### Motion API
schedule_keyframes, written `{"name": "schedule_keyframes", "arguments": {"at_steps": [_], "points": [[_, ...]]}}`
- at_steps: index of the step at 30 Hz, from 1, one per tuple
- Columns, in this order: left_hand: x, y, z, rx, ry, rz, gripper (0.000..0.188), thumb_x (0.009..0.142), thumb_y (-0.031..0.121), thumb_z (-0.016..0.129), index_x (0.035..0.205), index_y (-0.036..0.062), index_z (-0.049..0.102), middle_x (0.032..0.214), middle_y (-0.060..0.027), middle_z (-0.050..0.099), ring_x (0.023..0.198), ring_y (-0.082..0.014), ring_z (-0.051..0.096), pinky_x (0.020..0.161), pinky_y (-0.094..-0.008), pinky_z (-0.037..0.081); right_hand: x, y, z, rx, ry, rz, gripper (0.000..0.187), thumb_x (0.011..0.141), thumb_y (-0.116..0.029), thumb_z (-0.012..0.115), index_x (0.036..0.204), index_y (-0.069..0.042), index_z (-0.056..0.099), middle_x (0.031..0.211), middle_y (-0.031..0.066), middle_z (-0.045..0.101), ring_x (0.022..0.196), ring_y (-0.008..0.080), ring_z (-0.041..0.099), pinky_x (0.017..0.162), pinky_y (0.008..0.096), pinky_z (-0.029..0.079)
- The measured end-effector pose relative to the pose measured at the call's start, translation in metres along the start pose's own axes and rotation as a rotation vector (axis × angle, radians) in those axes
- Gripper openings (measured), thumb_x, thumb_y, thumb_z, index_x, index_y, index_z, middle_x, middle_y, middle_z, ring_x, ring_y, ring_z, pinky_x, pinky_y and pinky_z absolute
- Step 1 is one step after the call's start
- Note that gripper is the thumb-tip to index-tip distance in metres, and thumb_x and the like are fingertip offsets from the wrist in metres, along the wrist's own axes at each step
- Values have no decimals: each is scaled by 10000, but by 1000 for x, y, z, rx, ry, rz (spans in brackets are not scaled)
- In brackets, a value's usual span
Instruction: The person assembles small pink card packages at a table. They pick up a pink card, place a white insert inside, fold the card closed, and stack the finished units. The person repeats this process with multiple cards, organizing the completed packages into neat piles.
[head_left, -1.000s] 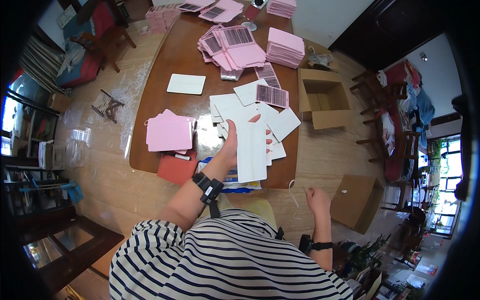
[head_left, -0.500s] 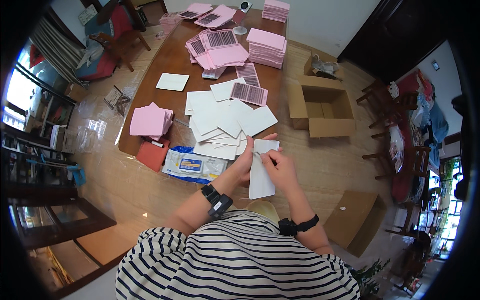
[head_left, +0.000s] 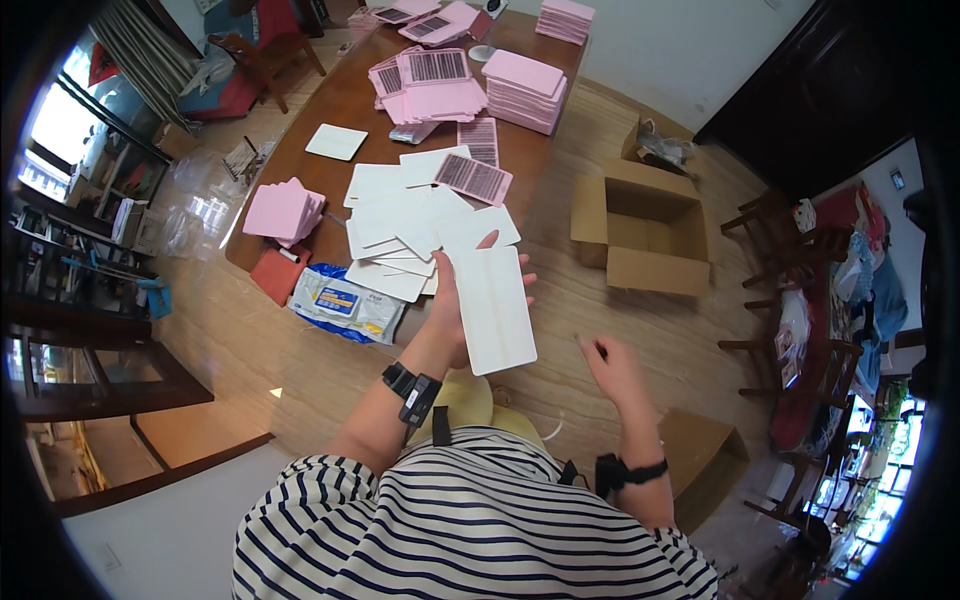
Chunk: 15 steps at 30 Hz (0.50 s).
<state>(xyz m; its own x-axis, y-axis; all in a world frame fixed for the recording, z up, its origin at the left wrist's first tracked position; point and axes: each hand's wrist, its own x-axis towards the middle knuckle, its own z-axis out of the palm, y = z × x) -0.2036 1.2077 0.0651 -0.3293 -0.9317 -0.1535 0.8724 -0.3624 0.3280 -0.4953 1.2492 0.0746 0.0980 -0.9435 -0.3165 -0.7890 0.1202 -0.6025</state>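
A long white flat panel (head_left: 498,315) with a faint crease down its length rests in my left hand (head_left: 446,305). The thumb shows at its left edge and fingertips stick out past its right edge. Off to the right, apart from the panel, my right hand (head_left: 616,370) has its thumb and forefinger pinched together. A tiny thing may be at its fingertips, too blurred to name. Beyond the left hand, a loose pile of white panels (head_left: 385,218) spreads over the wooden table (head_left: 283,165). Two pink sheets with dark stripes (head_left: 474,180) lie by the pile.
Pink cases (head_left: 284,212) and a blue-and-white plastic pack (head_left: 342,304) lie along the table's near left. A tall pink stack (head_left: 522,92) stands at the right edge. Open cardboard boxes (head_left: 655,275) sit on the floor to the right. Chairs (head_left: 765,225) line the far right.
My right hand has come off the white panel and moved right and down. The panel has turned so that its broad face shows, still in my left hand. The view has shifted a little.
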Motion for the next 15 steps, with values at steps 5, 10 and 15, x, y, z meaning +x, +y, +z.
{"name": "schedule_keyframes", "arguments": {"at_steps": [5, 10, 15], "points": [[15, -27, 17, 0, -6, -33, 944, 911, 850, 199, 1619, 228, 253, 1523, -148, 465, 1298, -368, 554, 1043, -578, 495, 60, -64, 0, 76, 233, -199, 308, 967, -384, 646, 904, -87, 692, 760, 137, 681, 700, 344, 658, 623, 437, 495], [52, -31, 10, -8, -37, 32, 977, 890, 867, 246, 1620, 218, 238, 1550, -153, 435, 1302, -377, 550, 1028, -599, 502, 108, -70, -9, -39, 286, -282, 288, 969, -373, 636, 874, -104, 675, 731, 115, 671, 676, 346, 653, 601, 455, 489], [99, -16, 0, -9, -26, 98, 986, 891, 868, 196, 1617, 204, 249, 1545, -155, 441, 1282, -370, 566, 1031, -586, 504, 171, -73, -18, -75, 243, -374, 300, 969, -360, 642, 861, -83, 681, 759, 136, 678, 687, 355, 657, 598, 458, 484]]}}
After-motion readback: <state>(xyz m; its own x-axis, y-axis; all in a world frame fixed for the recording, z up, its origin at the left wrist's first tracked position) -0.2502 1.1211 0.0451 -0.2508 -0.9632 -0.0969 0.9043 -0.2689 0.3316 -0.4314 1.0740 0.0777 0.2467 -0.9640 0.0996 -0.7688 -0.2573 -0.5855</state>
